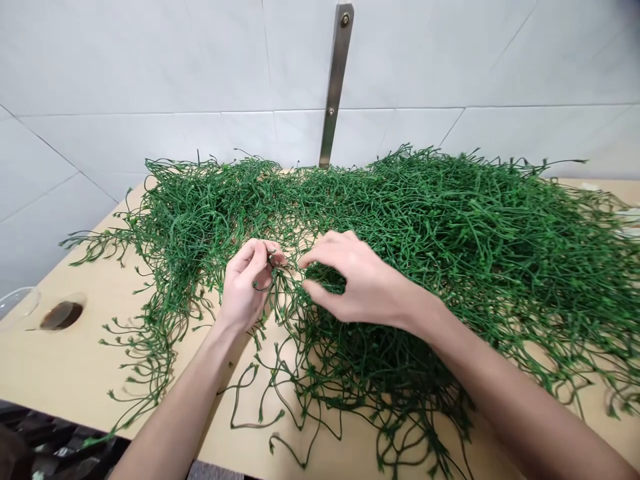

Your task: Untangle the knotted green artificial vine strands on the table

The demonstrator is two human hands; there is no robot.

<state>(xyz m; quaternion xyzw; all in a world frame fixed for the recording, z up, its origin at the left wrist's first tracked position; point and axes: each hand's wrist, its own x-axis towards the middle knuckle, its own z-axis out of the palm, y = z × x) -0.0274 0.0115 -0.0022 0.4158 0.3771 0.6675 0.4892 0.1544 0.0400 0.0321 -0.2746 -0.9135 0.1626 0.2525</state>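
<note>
My left hand (244, 287) is closed, thumb against fingers, on thin green stems (271, 259) that look like artificial plant stems. Their ends stick out towards the right. Just to the right, my right hand (357, 280) is held with thumb and fingers apart in a C shape, and nothing shows between them. A large tangled heap of curly green stems (450, 220) with small forked tips spreads behind and under both hands. Several loose stems (257, 425) lie in front of the hands, near the table's front edge.
The pale wooden table (55, 360) has a dark-rimmed hole (61, 315) at left, beside a clear plastic item (19, 303). A metal strip (336, 87) is bolted to the tiled wall (150, 60) behind. White pieces (631, 217) lie at the far right. Dark objects (55, 443) sit below the left edge.
</note>
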